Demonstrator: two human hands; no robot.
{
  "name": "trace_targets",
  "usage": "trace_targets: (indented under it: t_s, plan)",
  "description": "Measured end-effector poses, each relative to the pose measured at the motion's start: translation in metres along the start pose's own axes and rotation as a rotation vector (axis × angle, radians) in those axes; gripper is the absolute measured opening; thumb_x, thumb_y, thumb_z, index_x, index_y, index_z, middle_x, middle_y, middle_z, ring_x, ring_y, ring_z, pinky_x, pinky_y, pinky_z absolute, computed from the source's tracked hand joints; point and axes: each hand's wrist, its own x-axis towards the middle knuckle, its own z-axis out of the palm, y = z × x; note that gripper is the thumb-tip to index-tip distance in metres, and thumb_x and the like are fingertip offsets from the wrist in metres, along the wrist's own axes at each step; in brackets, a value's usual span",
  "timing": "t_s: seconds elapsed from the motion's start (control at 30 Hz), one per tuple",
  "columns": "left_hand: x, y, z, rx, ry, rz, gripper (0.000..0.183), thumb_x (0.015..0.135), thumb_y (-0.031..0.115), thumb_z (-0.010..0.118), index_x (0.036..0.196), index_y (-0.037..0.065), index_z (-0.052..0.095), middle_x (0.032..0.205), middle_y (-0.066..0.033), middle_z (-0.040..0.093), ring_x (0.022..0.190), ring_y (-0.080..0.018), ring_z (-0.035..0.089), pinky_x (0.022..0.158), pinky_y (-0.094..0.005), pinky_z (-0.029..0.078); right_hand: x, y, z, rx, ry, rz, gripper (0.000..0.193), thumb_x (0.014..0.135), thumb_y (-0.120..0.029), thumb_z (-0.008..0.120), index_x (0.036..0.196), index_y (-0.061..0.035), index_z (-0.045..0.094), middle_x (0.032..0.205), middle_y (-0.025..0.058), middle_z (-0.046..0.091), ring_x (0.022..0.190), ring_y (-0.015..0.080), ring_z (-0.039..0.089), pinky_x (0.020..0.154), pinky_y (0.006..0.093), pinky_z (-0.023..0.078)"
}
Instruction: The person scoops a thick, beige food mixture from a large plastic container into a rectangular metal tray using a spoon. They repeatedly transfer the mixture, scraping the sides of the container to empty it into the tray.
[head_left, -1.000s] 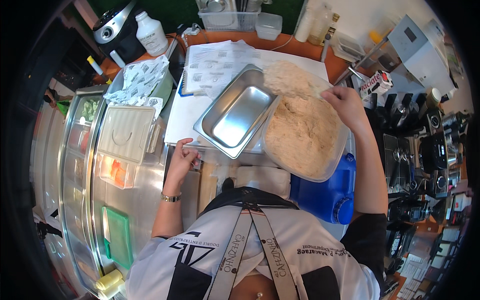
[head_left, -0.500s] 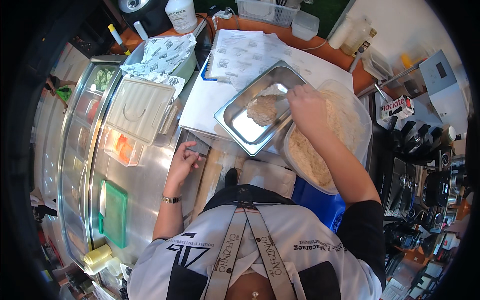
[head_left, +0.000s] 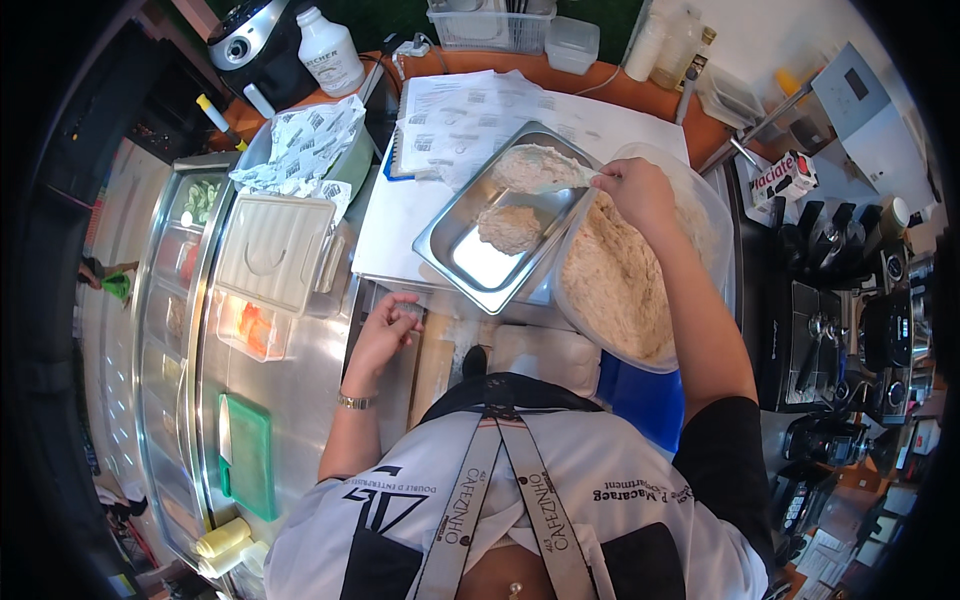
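Observation:
My right hand is closed on the handle of a pale spatula, its head hidden in a heap of pinkish-beige mash. This heap is at the far end of a steel pan; whether it rests on the bottom I cannot tell. Closer to me in the pan lies a separate browner lump of mash. Under my right forearm a big clear plastic tub holds much more mash. My left hand hovers by the counter edge, fingers loosely bent and apart, holding nothing.
Left of the white worktop stand a lidded food box and a paper-covered green bin. A green cutting board with a knife lies on the steel counter. Printed wrapping papers are behind the pan; coffee equipment stands right.
My right hand has moved slightly away from me with the spatula. The heap of mash on it now shows at the pan's far end, apart from the browner lump. The whole view has shifted.

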Motion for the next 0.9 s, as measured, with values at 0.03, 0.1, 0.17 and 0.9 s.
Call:
trace_targets:
  t_s: [0.03, 0.1, 0.17, 0.9]
  plan:
    - [0.001, -0.001, 0.001, 0.000, -0.007, -0.003, 0.027, 0.094, 0.009, 0.055, 0.121, 0.009, 0.056, 0.079, -0.0003, 0.062, 0.058, -0.0044, 0.049, 0.048, -0.0166, 0.035, 0.002, 0.005, -0.002, 0.062, -0.034, 0.018, 0.021, 0.080, -0.029, 0.072, 0.090, -0.0108, 0.076, 0.081, 0.0139, 0.071, 0.073, 0.0287, 0.067, 0.069, 0.0392, 0.052]
    - [0.002, -0.001, 0.003, 0.011, -0.019, -0.004, 0.027, 0.094, 0.009, 0.055, 0.121, 0.009, 0.056, 0.079, 0.0000, 0.062, 0.058, -0.0044, 0.049, 0.048, -0.0164, 0.035, 0.005, 0.015, -0.003, 0.188, -0.104, 0.054, 0.022, 0.079, -0.029, 0.073, 0.090, -0.0094, 0.076, 0.079, 0.0136, 0.070, 0.070, 0.0266, 0.066, 0.068, 0.0367, 0.051]
    - [0.002, 0.001, 0.005, 0.016, -0.025, -0.009, 0.027, 0.094, 0.009, 0.055, 0.121, 0.010, 0.056, 0.080, 0.0002, 0.062, 0.058, -0.0044, 0.049, 0.048, -0.0164, 0.034, 0.008, 0.027, 0.001, 0.312, -0.137, 0.050, 0.024, 0.079, -0.028, 0.074, 0.089, -0.0064, 0.076, 0.075, 0.0119, 0.069, 0.067, 0.0224, 0.064, 0.066, 0.0346, 0.050]
    - [-0.007, 0.067, 0.139, 0.034, -0.614, -0.079, 0.026, 0.102, 0.023, 0.048, 0.124, 0.009, 0.048, 0.086, -0.0059, 0.064, 0.057, -0.0059, 0.052, 0.049, -0.0197, 0.040, -0.022, 0.149, -0.034, -0.822, 0.265, -0.062, 0.011, 0.078, -0.013, 0.064, 0.078, -0.0038, 0.070, 0.078, 0.0138, 0.069, 0.075, 0.0269, 0.068, 0.066, 0.0362, 0.054]
